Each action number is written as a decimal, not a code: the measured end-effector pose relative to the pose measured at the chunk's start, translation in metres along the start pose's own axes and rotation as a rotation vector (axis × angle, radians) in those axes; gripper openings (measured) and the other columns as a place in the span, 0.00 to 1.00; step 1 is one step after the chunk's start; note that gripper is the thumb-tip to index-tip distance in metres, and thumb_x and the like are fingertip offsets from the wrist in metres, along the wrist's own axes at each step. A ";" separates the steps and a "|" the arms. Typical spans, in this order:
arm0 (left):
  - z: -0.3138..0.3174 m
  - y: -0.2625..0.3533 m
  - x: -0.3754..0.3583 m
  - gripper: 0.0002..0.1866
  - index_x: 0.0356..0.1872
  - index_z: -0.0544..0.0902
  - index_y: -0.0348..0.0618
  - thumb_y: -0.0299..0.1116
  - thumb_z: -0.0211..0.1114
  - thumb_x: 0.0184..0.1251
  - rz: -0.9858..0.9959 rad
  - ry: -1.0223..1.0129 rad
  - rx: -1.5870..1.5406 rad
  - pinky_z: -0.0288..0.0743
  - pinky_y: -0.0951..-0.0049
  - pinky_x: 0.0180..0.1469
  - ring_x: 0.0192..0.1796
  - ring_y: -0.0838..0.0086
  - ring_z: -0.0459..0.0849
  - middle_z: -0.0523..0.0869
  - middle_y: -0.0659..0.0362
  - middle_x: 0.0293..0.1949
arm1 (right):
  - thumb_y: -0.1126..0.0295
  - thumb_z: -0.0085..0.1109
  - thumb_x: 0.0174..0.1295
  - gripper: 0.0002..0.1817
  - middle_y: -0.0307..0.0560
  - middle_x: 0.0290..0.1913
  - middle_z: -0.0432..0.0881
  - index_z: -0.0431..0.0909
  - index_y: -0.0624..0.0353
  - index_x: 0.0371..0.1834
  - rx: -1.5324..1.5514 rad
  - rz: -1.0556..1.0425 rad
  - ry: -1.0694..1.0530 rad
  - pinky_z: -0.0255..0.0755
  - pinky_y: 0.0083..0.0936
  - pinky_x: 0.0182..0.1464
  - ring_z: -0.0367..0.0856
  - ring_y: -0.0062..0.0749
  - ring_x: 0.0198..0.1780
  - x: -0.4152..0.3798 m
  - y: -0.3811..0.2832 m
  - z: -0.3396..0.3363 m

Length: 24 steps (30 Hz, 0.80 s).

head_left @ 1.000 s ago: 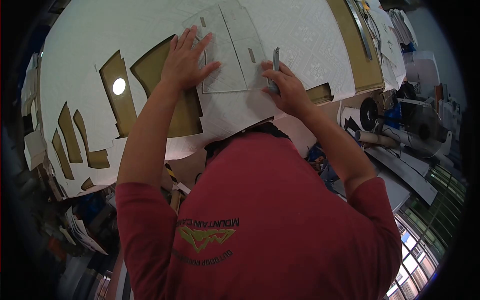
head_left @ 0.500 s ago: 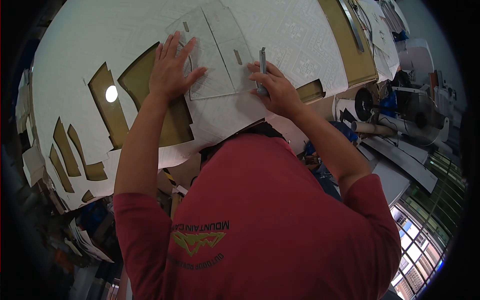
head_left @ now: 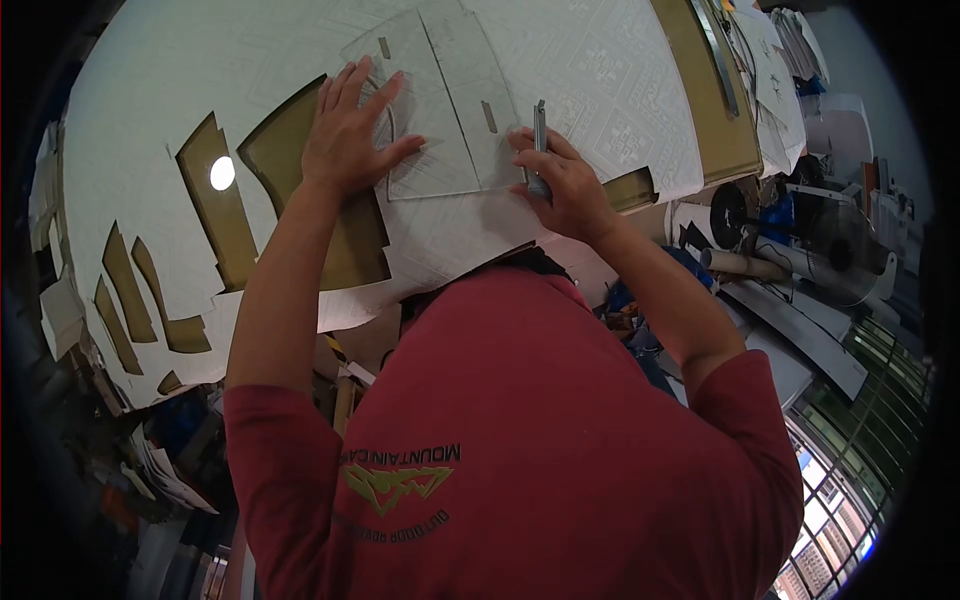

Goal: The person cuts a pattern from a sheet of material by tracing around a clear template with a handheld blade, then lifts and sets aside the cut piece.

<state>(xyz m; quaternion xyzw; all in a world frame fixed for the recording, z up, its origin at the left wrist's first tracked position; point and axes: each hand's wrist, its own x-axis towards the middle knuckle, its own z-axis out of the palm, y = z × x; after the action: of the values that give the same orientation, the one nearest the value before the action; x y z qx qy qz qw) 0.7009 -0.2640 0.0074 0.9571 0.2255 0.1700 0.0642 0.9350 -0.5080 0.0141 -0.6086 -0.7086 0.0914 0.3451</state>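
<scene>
My left hand [head_left: 350, 135] lies flat with its fingers spread on the left side of a clear plastic template [head_left: 455, 150]. A dark line runs lengthwise down the template, and it has two small slots. My right hand [head_left: 568, 190] grips a silver utility knife [head_left: 540, 130], its narrow end pointing away from me, beside the template's right edge. Under the template is white patterned sheet material [head_left: 600, 80] spread over the table. Close to my left wrist, a large cut-out opening [head_left: 355, 240] bares the olive-brown surface below.
More cut-out openings [head_left: 215, 200] run along the sheet's left part, one with a bright round light spot [head_left: 222, 174]. A long metal ruler [head_left: 718, 60] lies at the far right, near papers [head_left: 755, 65]. Beyond the table's right edge stands a fan [head_left: 840, 235].
The view has shifted slightly, so the template, hands and knife appear a little farther right. My left hand stays flat on the template, and my right hand keeps the knife beside its edge.
</scene>
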 end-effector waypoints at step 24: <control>0.001 -0.001 -0.001 0.43 0.77 0.75 0.59 0.68 0.69 0.65 -0.009 -0.021 -0.011 0.48 0.46 0.85 0.84 0.49 0.61 0.66 0.43 0.80 | 0.72 0.77 0.60 0.24 0.54 0.67 0.85 0.74 0.55 0.56 -0.060 0.000 -0.017 0.78 0.45 0.69 0.76 0.56 0.75 -0.005 0.000 0.008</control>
<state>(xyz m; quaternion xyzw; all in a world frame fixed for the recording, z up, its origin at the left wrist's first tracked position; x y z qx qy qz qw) 0.7004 -0.2635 0.0061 0.9575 0.2281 0.1610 0.0727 0.9307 -0.5100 0.0066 -0.6179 -0.7139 0.0753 0.3209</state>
